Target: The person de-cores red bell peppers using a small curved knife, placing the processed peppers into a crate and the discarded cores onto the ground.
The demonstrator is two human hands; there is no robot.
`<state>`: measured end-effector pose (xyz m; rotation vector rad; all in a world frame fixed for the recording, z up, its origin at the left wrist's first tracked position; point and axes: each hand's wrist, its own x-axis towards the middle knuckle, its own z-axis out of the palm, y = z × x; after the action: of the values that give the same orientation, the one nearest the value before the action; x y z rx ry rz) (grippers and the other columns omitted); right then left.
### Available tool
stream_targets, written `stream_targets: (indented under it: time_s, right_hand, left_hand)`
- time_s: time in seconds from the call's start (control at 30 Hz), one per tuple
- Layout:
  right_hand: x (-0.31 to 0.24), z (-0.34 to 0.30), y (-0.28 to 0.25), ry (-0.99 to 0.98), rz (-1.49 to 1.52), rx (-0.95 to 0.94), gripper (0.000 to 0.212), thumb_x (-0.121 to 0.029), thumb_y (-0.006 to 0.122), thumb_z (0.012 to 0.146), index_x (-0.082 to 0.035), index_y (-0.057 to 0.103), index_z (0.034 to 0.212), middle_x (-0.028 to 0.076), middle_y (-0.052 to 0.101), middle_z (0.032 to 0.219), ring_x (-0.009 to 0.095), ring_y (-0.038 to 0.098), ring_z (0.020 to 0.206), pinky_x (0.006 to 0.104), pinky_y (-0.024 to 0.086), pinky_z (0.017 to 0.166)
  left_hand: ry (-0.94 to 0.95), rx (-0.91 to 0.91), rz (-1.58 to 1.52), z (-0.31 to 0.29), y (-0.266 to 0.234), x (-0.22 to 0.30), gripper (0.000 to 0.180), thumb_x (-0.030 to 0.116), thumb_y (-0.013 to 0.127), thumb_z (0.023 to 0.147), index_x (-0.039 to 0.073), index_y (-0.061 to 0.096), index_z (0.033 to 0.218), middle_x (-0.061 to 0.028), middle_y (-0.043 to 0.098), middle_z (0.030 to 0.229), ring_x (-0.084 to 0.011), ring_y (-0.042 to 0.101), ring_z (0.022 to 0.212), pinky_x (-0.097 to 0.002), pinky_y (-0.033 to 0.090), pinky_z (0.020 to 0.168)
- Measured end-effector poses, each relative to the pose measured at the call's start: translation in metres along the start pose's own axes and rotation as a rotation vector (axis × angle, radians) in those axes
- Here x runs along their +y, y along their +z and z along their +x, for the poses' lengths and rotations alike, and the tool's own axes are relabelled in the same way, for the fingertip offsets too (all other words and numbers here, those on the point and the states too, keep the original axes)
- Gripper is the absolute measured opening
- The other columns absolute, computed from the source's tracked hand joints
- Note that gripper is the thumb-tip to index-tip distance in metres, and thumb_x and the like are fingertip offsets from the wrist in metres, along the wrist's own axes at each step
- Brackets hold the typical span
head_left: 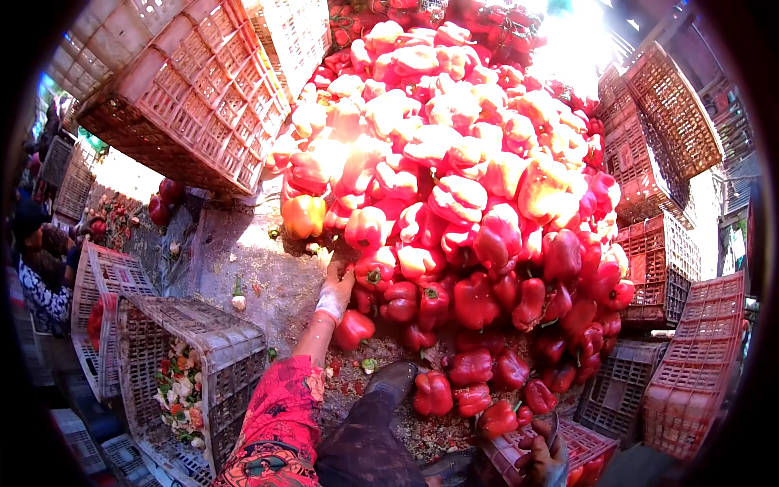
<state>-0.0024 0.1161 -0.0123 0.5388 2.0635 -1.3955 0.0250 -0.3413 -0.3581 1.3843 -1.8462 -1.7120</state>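
A large heap of red bell peppers (475, 304) fills the middle. My left hand (334, 286), with a whitish wrap at the wrist, reaches to the heap's near left edge. Its fingers are stretched out and nothing shows in them. Just beyond the fingertips lies an orange-yellow bell pepper (304, 216); a red pepper (354, 329) rests beside the wrist. At the lower right, my right hand (542, 461) is closed over a red crate (588, 445) with peppers in it. A thin, dark blade-like piece, apparently a knife (554, 430), sticks up from its fingers, partly hidden.
A tipped crate (231, 331) with cut pepper cores stands at my left. A big orange crate (191, 97) is at upper left. More crates (659, 258) are stacked along the right. Scraps and seeds litter the ground sheet (231, 264). Another person (45, 280) is at far left.
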Motion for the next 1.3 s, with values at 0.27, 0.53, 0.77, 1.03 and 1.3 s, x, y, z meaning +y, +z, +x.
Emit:
stream_targets:
  time_s: [0.27, 0.53, 0.77, 1.03, 1.3]
  right_hand:
    - [0.021, 0.02, -0.008, 0.003, -0.206, -0.076, 0.035, -0.015, 0.061, 0.105, -0.005, 0.062, 0.138, 0.003, 0.072, 0.102, 0.009, 0.063, 0.081, 0.0251, 0.051, 0.069]
    - [0.009, 0.017, -0.003, 0.065, -0.191, -0.032, 0.036, -0.017, 0.055, 0.105, -0.004, 0.057, 0.139, 0.011, 0.071, 0.1, 0.012, 0.061, 0.061, 0.024, 0.048, 0.055]
    - [0.002, 0.005, -0.009, 0.034, -0.142, -0.041, 0.035, -0.014, 0.059, 0.105, -0.005, 0.059, 0.138, 0.007, 0.071, 0.101, 0.009, 0.061, 0.07, 0.0239, 0.049, 0.06]
    - [-0.026, -0.019, -0.009, -0.058, -0.199, -0.08, 0.033, -0.007, 0.062, 0.104, -0.002, 0.06, 0.136, 0.004, 0.07, 0.107, 0.013, 0.063, 0.087, 0.0257, 0.052, 0.073]
    - [-0.001, -0.019, -0.021, 0.01, 0.153, -0.145, 0.033, -0.004, 0.057, 0.105, -0.001, 0.056, 0.138, 0.003, 0.061, 0.096, 0.01, 0.052, 0.074, 0.0234, 0.043, 0.063]
  left_hand:
    - [0.175, -0.715, 0.188, -0.124, 0.046, 0.044, 0.06, 0.031, 0.078, 0.087, 0.009, 0.054, 0.137, -0.0196, 0.062, 0.127, -0.0302, 0.063, 0.118, -0.0391, 0.051, 0.101]
    - [0.657, -0.87, 0.147, -0.158, 0.114, 0.17, 0.037, 0.03, 0.083, 0.084, 0.007, 0.069, 0.111, -0.0158, 0.069, 0.099, -0.0362, 0.069, 0.091, -0.042, 0.058, 0.079]
    - [0.781, -0.495, 0.803, -0.056, 0.166, 0.292, 0.065, 0.05, 0.081, 0.078, 0.009, 0.065, 0.126, -0.0207, 0.062, 0.123, -0.0404, 0.064, 0.111, -0.0501, 0.053, 0.095]
    - [0.767, -0.66, 0.694, -0.15, 0.142, 0.203, 0.053, 0.042, 0.08, 0.085, 0.009, 0.064, 0.123, -0.0204, 0.061, 0.13, -0.0385, 0.065, 0.115, -0.0475, 0.054, 0.097]
    - [0.22, -0.243, 1.028, -0.041, 0.15, 0.3, 0.088, 0.06, 0.085, 0.069, 0.002, 0.059, 0.13, -0.0236, 0.064, 0.126, -0.0395, 0.06, 0.122, -0.0479, 0.053, 0.097]
